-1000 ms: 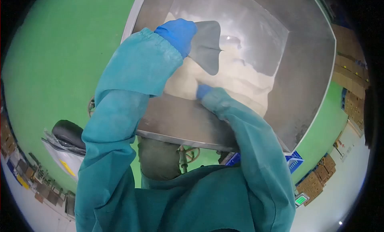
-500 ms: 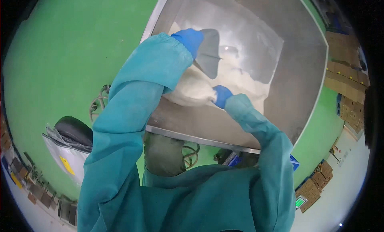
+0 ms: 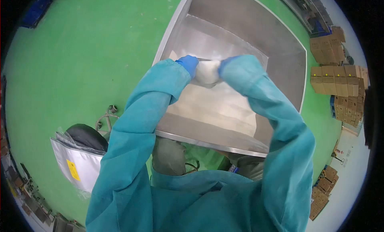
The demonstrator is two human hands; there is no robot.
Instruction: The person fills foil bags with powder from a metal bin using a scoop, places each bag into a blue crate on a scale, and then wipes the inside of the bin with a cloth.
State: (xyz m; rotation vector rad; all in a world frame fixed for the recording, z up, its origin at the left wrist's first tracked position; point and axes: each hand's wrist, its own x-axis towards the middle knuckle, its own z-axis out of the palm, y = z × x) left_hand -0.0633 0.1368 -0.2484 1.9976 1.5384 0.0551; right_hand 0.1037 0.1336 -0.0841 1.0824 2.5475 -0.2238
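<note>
A large steel trough [image 3: 286, 78] stands before me, with a spread of soft, dough-like white mass [image 3: 212, 108] over its floor. My left hand [image 3: 189, 65], in a blue glove, is closed at one end of a thin grey scraper [image 3: 206, 59], which shows almost edge-on. A pale lump of the dough hangs between my two hands above the trough floor. My right hand [image 3: 228, 65], also gloved in blue, is at the lump's right side, seemingly gripping it. Its fingers are blurred and partly hidden by the sleeve.
The trough's near rim [image 3: 212, 144] runs just in front of my body. On the green floor at left are a silvery bag [image 3: 76, 164], a black rounded object [image 3: 87, 137] and a caster [image 3: 113, 109]. Cardboard boxes [image 3: 334, 81] are stacked at right.
My right hand has risen, bringing dough up beside my left hand. The scraper has turned from broad-side to nearly edge-on. The view has shifted, showing more of the trough's far end.
</note>
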